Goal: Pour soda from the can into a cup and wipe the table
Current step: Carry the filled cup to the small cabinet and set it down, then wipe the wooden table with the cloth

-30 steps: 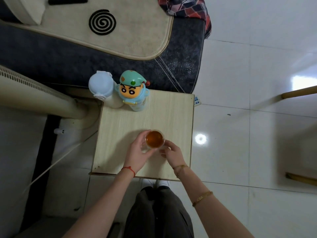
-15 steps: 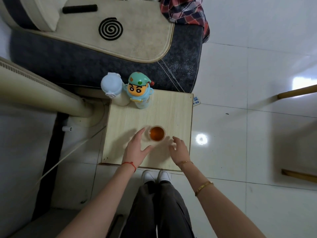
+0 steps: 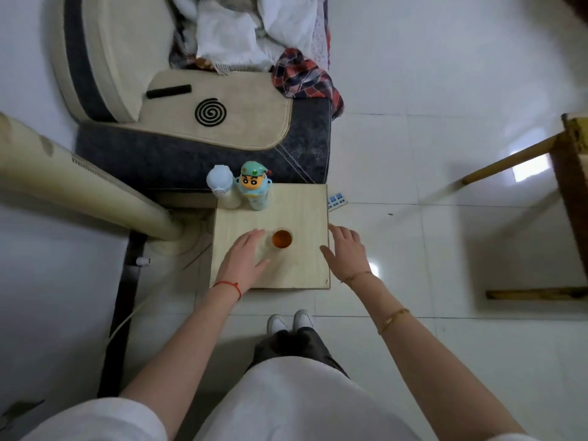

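A small clear cup (image 3: 282, 239) holding amber drink stands near the middle of the light wooden table (image 3: 299, 268). My left hand (image 3: 243, 259) lies flat just left of the cup, fingers straight, holding nothing. My right hand (image 3: 346, 251) hovers at the table's right edge, fingers spread and relaxed, well apart from the cup. No can or cloth is in view.
A pale blue bottle (image 3: 220, 188) and a cartoon-figure bottle (image 3: 254, 190) stand at the table's back left corner. A sofa (image 3: 203, 128) lies behind, a cream pipe (image 3: 79, 183) to the left, a wooden stool (image 3: 566, 173) at right. My shoes (image 3: 290, 321) are below the table.
Both hands have let go of the cup and drawn apart; the right hand moved out to the table's right edge. The camera rose and pulled back.
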